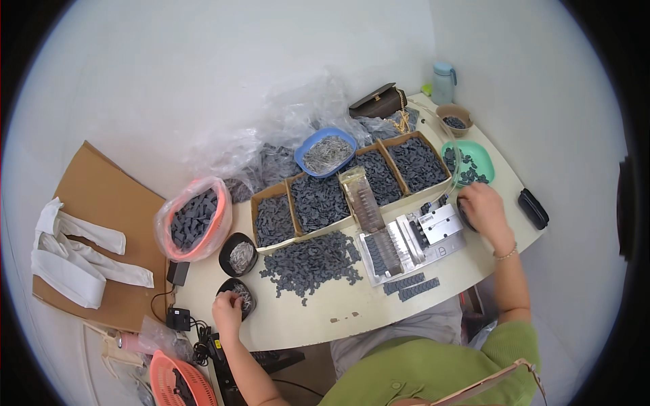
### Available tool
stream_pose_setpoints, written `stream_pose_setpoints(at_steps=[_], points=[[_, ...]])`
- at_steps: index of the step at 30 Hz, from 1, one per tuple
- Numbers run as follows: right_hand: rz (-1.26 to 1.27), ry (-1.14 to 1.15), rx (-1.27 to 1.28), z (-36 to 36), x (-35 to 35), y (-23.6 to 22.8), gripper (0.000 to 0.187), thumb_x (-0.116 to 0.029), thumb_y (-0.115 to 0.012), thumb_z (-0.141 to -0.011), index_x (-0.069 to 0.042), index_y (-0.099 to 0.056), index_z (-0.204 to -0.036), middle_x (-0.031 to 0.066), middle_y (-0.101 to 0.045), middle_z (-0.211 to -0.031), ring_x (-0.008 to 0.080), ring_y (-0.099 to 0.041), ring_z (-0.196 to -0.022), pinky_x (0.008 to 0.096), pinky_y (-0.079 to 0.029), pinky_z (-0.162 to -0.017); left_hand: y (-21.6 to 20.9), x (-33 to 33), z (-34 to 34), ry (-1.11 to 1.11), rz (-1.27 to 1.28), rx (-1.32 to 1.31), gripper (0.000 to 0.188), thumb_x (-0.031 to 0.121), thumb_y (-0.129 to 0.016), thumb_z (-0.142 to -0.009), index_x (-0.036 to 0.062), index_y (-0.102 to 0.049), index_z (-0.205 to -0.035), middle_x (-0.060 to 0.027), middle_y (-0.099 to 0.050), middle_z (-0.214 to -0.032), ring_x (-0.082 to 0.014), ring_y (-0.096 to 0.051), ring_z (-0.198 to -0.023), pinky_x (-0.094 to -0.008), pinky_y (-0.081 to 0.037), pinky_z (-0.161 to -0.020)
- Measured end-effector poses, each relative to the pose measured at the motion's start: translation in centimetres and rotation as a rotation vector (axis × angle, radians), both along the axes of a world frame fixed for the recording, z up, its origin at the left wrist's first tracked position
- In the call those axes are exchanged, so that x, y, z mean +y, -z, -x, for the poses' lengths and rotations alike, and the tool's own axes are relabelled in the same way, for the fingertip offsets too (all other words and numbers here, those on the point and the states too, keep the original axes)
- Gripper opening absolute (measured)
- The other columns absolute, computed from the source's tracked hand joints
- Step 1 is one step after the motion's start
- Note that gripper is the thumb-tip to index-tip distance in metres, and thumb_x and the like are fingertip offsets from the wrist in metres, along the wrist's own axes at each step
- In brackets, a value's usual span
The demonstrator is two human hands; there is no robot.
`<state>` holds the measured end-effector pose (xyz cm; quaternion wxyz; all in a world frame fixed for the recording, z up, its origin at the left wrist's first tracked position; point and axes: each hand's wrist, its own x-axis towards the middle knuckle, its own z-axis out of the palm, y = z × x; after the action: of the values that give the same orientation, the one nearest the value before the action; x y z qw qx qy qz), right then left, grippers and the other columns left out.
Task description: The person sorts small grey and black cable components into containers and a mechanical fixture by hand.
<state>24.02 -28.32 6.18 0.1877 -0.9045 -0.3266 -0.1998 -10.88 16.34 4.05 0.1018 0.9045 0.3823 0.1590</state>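
Observation:
My left hand (227, 314) reaches to the near black bowl (248, 302), which holds small silvery pins. Its fingers are bent together at the rim; whatever lies between the fingertips is too small to see. At the table's right side, my right hand (485, 207) has its fingers curled at a dark rounded object (465, 215), partly hidden by the hand. Just left of it stands a metal fixture (440, 224) with a clear tube attached. A transparent ribbed holder (363, 203) leans over the fixture's left part. Rows of joined dark pieces (418, 289) lie before it.
A heap of small dark parts (311, 264) covers the table's middle. Behind it is a divided cardboard box (298, 238) of similar parts, with a blue bowl (302, 154) of pins on top. A pink basket (225, 220) stands left, a green tray (489, 159) right.

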Motion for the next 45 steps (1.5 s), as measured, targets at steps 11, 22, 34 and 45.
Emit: stream_pose_setpoints(at_steps=[11,22,34,45], points=[[0.019,0.037,0.1,-1.1,-4.5,1.6,0.011,-0.01,-0.068,-0.076,-0.006,-0.06,-0.082,0.0103,-0.057,-0.082,0.0298,-0.058,-0.087,0.0406,-0.048,-0.07,-1.1,-0.6,-0.8,0.118,0.017,-0.052,0.009,0.007,-0.065,-0.08,0.0012,-0.06,-0.084,-0.014,-0.061,-0.077,-0.0268,-0.061,-0.072,-0.0368,-0.048,-0.064],[0.134,0.042,0.209,-1.4,-3.9,1.7,0.008,-0.008,-0.067,-0.075,-0.006,-0.06,-0.079,0.0101,-0.056,-0.085,0.0291,-0.058,-0.087,0.0398,-0.049,-0.072,3.1,-20.1,-17.6,0.956,0.142,-0.429,0.012,0.004,-0.074,-0.07,0.006,-0.069,-0.081,-0.0081,-0.06,-0.088,-0.0259,-0.058,-0.086,-0.0377,-0.047,-0.073],[-0.095,-0.51,0.059,4.4,3.2,0.9,0.011,-0.008,-0.063,-0.07,-0.005,-0.057,-0.078,0.0099,-0.053,-0.082,0.0286,-0.054,-0.081,0.0397,-0.044,-0.07,3.7,-20.9,-15.1,0.979,-0.218,-0.16,0.057,0.029,-0.068,-0.08,-0.0039,-0.054,-0.124,-0.0217,-0.051,-0.13,-0.037,-0.048,-0.122,-0.0473,-0.038,-0.101],[0.179,-0.716,-0.08,7.0,7.3,2.7,0.019,-0.012,-0.057,-0.075,-0.003,-0.062,-0.09,0.0053,-0.057,-0.089,0.0207,-0.054,-0.085,0.0316,-0.043,-0.073,1.3,-15.9,-16.1,0.828,-0.205,-0.093,0.072,0.041,-0.068,-0.08,-0.0035,-0.046,-0.131,-0.0236,-0.042,-0.138,-0.0399,-0.034,-0.133,-0.0541,-0.026,-0.108]])
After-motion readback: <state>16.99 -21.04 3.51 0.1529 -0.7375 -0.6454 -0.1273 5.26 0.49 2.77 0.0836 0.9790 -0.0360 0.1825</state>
